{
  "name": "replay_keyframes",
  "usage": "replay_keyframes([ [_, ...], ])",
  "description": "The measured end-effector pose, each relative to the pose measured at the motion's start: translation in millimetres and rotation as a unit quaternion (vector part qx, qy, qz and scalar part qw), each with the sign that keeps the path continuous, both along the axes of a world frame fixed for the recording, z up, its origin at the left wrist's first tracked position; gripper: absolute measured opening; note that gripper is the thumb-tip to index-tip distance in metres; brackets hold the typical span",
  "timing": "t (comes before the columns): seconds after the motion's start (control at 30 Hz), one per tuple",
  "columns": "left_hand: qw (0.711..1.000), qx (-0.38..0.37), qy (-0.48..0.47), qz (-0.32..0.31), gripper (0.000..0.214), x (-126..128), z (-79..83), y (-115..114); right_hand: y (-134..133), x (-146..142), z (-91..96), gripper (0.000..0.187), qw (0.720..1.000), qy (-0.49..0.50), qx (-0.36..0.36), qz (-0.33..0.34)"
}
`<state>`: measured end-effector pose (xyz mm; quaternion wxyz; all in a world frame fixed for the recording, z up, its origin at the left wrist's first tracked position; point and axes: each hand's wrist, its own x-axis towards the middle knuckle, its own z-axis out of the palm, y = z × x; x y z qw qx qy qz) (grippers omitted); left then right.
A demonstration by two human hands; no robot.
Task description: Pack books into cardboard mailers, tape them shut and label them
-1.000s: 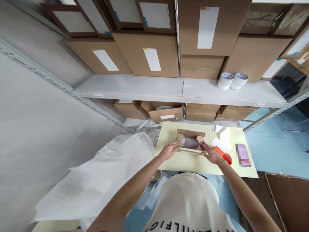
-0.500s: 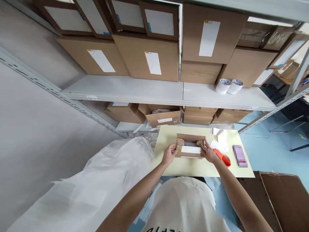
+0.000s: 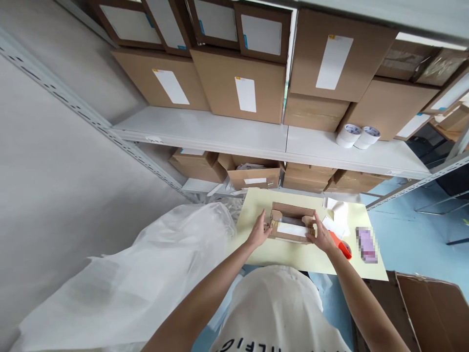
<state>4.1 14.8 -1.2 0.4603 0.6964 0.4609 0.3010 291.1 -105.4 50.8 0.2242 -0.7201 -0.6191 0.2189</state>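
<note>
A small cardboard box [image 3: 293, 239] with an open top and a white label on its near side sits on the pale yellow tabletop [image 3: 252, 210]. Something greyish lies inside, too unclear to name. At the box's left end is my left hand [image 3: 259, 231], thumb raised and fingers against the side. My right hand [image 3: 322, 235] grips the right end, thumb by the upper corner and fingers at the near side. Just right of that hand lies an orange-red tape dispenser [image 3: 342, 248], partly hidden by my forearm.
A blurred purple item [image 3: 367, 245] and white papers [image 3: 339, 215] lie on the table's right part. Behind stands a grey shelf [image 3: 234, 134] with cartons and two tape rolls [image 3: 358, 137]. White wrapping sheet [image 3: 146, 274] heaps at left; a large carton [image 3: 432, 308] stands at lower right.
My left thumb has lifted away from the box's near corner and points up. My right hand's fingers have shifted on the right end. The whole view has turned slightly left.
</note>
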Motion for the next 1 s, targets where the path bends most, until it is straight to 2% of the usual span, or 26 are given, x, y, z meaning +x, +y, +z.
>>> replay_keyframes([
  [0.13, 0.998, 0.021, 0.028, -0.043, 0.103, 0, 12.7, 13, 4, -4, -2.2, 0.103, 1.000, -0.006, 0.013, -0.026],
  [0.23, 0.993, 0.036, 0.070, -0.093, 0.106, 2, 26.8, 24, 10, -4, 0.6, 0.112, 0.999, -0.004, 0.003, -0.037],
  [0.33, 0.988, 0.043, 0.086, -0.119, 0.104, 4, 38.9, 29, 11, -4, 7.2, 0.103, 0.999, 0.006, -0.025, -0.023],
  [0.43, 0.986, 0.063, 0.097, -0.123, 0.095, 2, 46.9, 26, 5, -4, 12.2, 0.084, 1.000, -0.004, -0.023, -0.015],
  [0.6, 0.976, 0.097, 0.105, -0.166, 0.057, -4, 50.6, 15, -8, -10, 8.6, 0.051, 0.999, -0.028, -0.042, 0.014],
  [0.7, 0.969, 0.101, 0.125, -0.186, 0.050, -6, 48.3, 8, -13, -17, 0.6, 0.048, 0.998, -0.032, -0.047, 0.010],
  [0.83, 0.963, 0.111, 0.139, -0.202, 0.053, -8, 44.9, -1, -21, -24, -12.0, 0.051, 0.998, -0.033, -0.051, -0.033],
  [1.0, 0.943, 0.164, 0.212, -0.200, 0.055, -9, 48.7, -15, -29, -28, -25.3, 0.054, 0.996, -0.009, -0.047, -0.070],
])
